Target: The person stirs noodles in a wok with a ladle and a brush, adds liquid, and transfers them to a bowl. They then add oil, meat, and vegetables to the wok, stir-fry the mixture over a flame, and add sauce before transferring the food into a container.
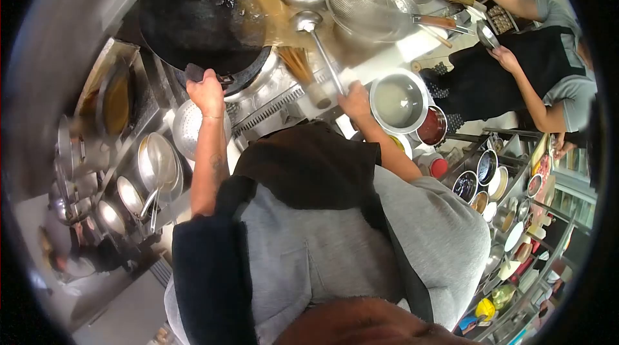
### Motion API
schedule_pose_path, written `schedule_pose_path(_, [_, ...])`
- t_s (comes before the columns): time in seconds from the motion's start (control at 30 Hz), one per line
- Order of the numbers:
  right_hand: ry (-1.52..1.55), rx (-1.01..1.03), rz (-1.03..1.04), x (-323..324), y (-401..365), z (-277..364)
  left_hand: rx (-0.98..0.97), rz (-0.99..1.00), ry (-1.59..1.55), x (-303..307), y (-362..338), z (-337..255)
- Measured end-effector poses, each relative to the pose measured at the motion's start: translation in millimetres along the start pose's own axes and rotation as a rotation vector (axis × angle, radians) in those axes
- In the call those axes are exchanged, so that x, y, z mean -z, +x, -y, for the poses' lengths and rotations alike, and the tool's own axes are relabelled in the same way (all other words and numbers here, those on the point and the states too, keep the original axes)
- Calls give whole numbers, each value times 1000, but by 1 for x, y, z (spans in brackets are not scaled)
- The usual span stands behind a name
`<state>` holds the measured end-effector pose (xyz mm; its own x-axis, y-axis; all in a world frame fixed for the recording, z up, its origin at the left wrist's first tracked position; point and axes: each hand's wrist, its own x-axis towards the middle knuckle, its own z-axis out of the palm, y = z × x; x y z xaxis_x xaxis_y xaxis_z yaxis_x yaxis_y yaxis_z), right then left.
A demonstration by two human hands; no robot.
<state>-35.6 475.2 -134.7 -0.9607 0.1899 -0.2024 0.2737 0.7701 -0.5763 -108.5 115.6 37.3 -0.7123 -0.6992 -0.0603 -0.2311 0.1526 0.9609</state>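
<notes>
The left hand grips a wok by its edge, the right hand (likewise outstretched) a ladle.

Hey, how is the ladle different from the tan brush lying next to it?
The ladle is shiny, silvery metal; the brush is tan. The ladle has a slim handle with a round bowl, while the brush is a thicker bundle that spreads into thin bristles. The right hand grips the ladle; neither hand holds the brush. Both have their working ends pointing away from the person.
</notes>
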Motion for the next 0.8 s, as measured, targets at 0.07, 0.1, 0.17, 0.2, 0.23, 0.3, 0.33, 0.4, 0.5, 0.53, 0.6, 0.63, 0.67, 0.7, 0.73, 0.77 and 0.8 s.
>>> schedule_pose_path(0.07, [36, -103, 116, -9, -3, -12, -130, -42, 67, 7, 15, 44])
schedule_pose_path(0.1, [75, -208, 219, -15, -4, -20, -269, -75, 130, 12, 19, 61])
schedule_pose_path(0.17, [60, -118, 209, -34, -2, -33, -304, -104, 138, 20, -1, 61])
schedule_pose_path(0.2, [42, -76, 181, -29, -2, -24, -351, -120, 139, 24, -11, 59])
schedule_pose_path(0.23, [26, -35, 153, -19, -5, -13, -343, -134, 140, 30, -21, 57])
schedule_pose_path(0.3, [124, 41, 100, 1, -11, 3, -390, -161, 239, 44, -35, 56])
schedule_pose_path(0.33, [161, 41, 139, 15, -17, 14, -404, -155, 271, 51, -32, 68])
schedule_pose_path(0.4, [201, 94, 119, 23, -23, 19, -430, -136, 216, 63, -28, 86])
schedule_pose_path(0.5, [142, 184, 65, 2, -21, -2, -407, -63, 145, 77, -35, 81])
schedule_pose_path(0.53, [94, 126, 104, 12, -30, 12, -420, -55, 157, 82, -35, 79])
schedule_pose_path(0.6, [23, 74, 91, 21, -45, 32, -452, -43, 173, 91, -28, 80])
schedule_pose_path(0.63, [-40, 34, 108, 19, -53, 40, -458, -31, 166, 96, -22, 88])
schedule_pose_path(0.67, [-45, 89, 37, -4, -53, 26, -470, -19, 155, 100, -14, 96])
schedule_pose_path(0.7, [-44, 78, 25, -5, -57, 33, -482, -6, 143, 104, -8, 98])
schedule_pose_path(0.73, [-80, 73, 32, -7, -64, 38, -469, 17, 124, 107, -2, 101])
schedule_pose_path(0.77, [-119, 68, 34, -6, -69, 42, -474, 37, 115, 111, 1, 104])
schedule_pose_path(0.8, [-140, 60, 31, -6, -74, 50, -457, 23, 83, 112, 4, 104])
